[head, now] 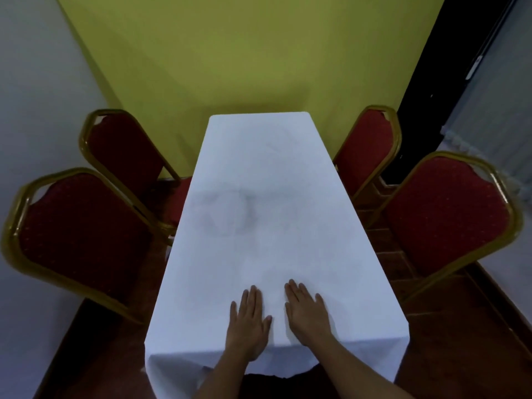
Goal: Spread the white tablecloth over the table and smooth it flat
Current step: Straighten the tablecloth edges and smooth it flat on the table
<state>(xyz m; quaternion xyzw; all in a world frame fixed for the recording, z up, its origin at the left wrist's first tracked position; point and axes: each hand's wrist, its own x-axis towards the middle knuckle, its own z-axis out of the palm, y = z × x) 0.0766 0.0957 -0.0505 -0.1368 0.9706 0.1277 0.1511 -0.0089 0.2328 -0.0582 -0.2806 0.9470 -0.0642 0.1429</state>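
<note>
The white tablecloth point(267, 174) covers the whole long table, from the near edge to the far end by the wall. Its near hem hangs down over the front edge, and faint grey creases mark the middle. My left hand point(249, 323) lies palm down on the cloth near the front edge, fingers together and pointing away. My right hand point(308, 311) lies flat beside it, a small gap apart. Neither hand grips the fabric.
Two red chairs with gold frames stand on the left point(83, 240) point(123, 148) and two on the right point(443, 214) point(371, 145), close to the table's sides. A yellow-green wall point(244, 53) is behind the far end. A dark door frame point(449, 67) is at the right.
</note>
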